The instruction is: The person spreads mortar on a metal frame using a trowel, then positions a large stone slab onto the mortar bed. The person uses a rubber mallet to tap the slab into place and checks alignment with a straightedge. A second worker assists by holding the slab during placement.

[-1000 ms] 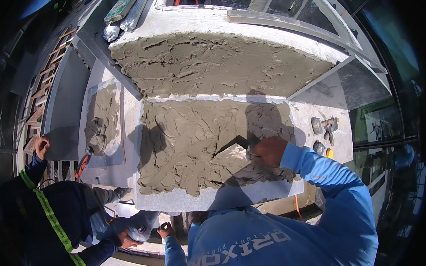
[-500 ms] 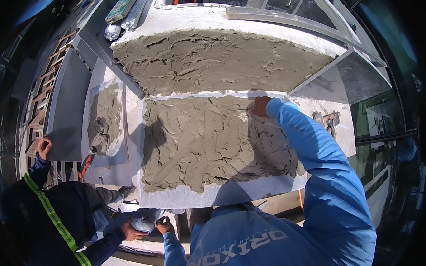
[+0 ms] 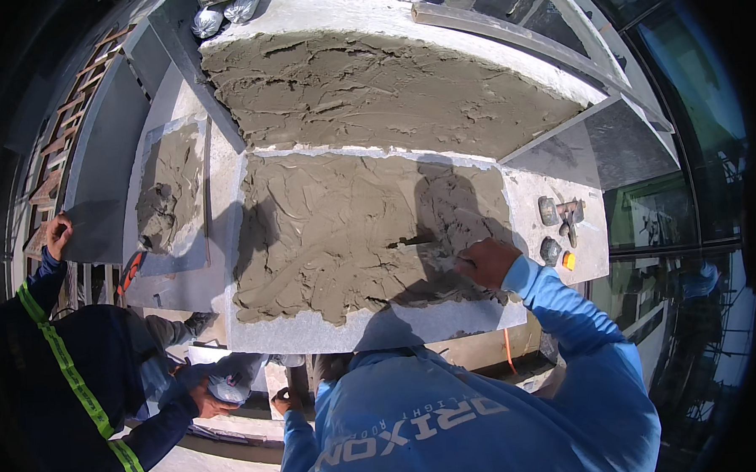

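In front of me a grey stone slab [image 3: 374, 331] carries a thick, ridged layer of wet mortar [image 3: 335, 229]. Over the mortar's right part, near its front edge, my right hand [image 3: 487, 263] is closed in a fist around what looks like a trowel, its blade smeared and hard to make out. A dark narrow shadow falls on the mortar to its left. My left hand [image 3: 286, 400] hangs low, below the slab's front edge, fingers curled; I cannot make out anything in it. Behind the slab rises a second mortar-covered face [image 3: 388, 88].
At left, a co-worker in a dark striped jacket [image 3: 73, 393] rests one hand on an upright grey panel [image 3: 105, 163] and the other by a clear plastic bag [image 3: 232, 381]. Tools and a yellow tape measure [image 3: 570, 261] lie right. A metal bar [image 3: 504, 36] lies behind.
My right hand has drawn back from the mortar's far right edge toward me. The view has shifted, showing more tools at right. My left hand stays low.
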### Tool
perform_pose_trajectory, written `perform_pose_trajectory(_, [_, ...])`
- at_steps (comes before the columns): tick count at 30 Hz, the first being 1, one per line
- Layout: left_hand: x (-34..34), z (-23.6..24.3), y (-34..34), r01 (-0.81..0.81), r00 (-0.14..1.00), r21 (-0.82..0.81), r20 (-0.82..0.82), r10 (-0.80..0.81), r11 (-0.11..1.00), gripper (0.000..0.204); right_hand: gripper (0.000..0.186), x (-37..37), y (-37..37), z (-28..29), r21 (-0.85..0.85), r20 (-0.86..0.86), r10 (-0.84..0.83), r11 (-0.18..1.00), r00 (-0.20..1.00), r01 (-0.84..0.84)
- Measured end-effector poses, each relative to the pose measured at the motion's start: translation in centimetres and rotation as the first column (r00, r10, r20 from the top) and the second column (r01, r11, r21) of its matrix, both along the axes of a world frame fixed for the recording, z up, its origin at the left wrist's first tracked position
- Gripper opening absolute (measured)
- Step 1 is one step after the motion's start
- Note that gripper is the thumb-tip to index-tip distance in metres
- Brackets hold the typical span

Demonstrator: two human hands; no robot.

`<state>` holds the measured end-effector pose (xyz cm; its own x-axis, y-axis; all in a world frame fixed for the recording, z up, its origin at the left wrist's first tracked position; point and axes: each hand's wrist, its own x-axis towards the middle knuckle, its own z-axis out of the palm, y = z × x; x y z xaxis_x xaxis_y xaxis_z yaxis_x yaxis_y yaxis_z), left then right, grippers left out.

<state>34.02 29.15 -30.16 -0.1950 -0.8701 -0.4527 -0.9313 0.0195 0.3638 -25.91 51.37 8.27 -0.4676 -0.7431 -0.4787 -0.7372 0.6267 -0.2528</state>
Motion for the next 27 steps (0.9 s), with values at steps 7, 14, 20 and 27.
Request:
perform_pose_trajectory(7, [-4.6, 0.4, -3.7, 0.084, 0.986, 0.015, -0.148, -0.081, 0.996, 0.014, 0.036, 4.2, 3.6, -2.9, 0.156, -0.277, -0.27, 0.934, 0.922, 0.321])
perform_pose_trajectory(14, [-8.2, 1.3, -8.0, 0.213, 0.964, -0.068, -0.146, -0.221, 0.975, 0.018, 0.036, 2.4, 13.0, -8.2, 0.018, 0.156, -0.412, 0.91, 0.898, 0.415])
perform_pose_trajectory(20, [-6.1, 0.5, -8.2, 0.281, 0.947, -0.179, -0.109, -0.303, 0.943, 0.02, 0.037, -0.1, 4.6, 2.5, 0.332, -0.09, -0.289, 0.894, 0.953, 0.302])
perform_pose_trajectory(27, [-7.9, 1.7, -7.2, 0.24, 0.954, -0.129, -0.152, -0.258, 0.962, 0.013, 0.037, -7.0, 6.1, -8.3, 0.052, -0.135, -0.39, 0.915, 0.911, 0.399])
